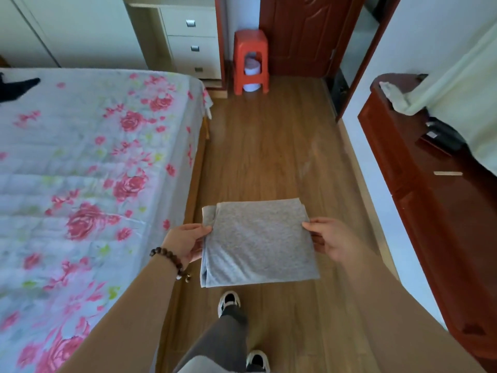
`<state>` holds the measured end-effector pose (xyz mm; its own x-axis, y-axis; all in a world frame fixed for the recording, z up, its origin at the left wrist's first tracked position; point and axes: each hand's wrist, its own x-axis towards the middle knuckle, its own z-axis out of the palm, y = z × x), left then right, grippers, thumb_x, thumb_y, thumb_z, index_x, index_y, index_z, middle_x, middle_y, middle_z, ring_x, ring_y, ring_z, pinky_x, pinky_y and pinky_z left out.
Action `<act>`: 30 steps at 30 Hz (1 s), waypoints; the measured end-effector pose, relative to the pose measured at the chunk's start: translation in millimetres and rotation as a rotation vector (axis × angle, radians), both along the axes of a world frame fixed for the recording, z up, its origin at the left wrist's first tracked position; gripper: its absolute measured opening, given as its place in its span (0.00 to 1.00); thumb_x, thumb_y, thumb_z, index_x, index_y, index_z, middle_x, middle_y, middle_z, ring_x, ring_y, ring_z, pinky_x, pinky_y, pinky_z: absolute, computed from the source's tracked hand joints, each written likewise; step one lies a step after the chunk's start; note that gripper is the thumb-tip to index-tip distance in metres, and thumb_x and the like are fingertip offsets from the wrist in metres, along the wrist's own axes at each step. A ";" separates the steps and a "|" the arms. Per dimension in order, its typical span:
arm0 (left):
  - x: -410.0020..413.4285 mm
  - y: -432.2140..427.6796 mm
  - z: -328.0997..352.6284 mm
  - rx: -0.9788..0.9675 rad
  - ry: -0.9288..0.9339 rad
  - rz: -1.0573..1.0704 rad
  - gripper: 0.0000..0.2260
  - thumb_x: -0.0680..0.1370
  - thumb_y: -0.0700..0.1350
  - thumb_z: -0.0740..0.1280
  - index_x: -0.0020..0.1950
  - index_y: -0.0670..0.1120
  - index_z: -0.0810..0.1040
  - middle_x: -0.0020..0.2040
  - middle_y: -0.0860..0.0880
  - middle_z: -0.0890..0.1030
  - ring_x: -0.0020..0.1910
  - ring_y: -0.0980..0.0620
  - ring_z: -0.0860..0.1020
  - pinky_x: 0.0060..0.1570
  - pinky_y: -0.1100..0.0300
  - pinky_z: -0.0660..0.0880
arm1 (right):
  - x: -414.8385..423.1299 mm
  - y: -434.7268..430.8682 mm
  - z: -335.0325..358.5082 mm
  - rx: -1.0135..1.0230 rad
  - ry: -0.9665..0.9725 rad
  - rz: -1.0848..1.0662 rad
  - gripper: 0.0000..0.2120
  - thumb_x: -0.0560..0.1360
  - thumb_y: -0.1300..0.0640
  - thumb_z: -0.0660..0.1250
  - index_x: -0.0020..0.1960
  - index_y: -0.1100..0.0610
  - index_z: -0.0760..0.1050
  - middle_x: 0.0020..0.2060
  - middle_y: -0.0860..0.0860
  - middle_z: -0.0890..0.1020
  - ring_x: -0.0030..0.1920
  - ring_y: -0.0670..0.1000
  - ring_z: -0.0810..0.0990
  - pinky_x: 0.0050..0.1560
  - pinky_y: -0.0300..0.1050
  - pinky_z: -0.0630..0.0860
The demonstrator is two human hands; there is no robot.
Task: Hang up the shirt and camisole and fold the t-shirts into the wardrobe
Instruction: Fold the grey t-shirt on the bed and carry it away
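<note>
A folded grey t-shirt (258, 242) hangs flat in the air over the wooden floor, held between both hands. My left hand (185, 242), with a bead bracelet on the wrist, pinches its left edge. My right hand (329, 240) pinches its right edge. A black garment (16, 88) lies at the far left of the bed, partly cut off by the frame edge. The white wardrobe (67, 28) stands behind the bed at the top left.
The bed with a floral cover (94, 162) fills the left side. A white drawer unit (192, 41) and a red plastic stool (251, 60) stand ahead near a red-brown door (301, 33). A dark red cabinet (430, 200) lines the right wall. My feet stand on the floor strip (269, 157) between.
</note>
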<state>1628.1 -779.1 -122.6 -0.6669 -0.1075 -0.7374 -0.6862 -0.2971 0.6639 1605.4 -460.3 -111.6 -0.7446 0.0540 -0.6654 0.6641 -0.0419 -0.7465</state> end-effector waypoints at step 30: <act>-552.5 -100.6 -1.7 -0.010 0.018 0.136 0.14 0.73 0.35 0.72 0.57 0.34 0.77 0.52 0.37 0.81 0.45 0.42 0.82 0.32 0.58 0.80 | -594.3 -110.9 -5.5 0.040 -0.071 0.137 0.11 0.73 0.64 0.70 0.55 0.63 0.78 0.50 0.58 0.83 0.50 0.58 0.82 0.54 0.57 0.78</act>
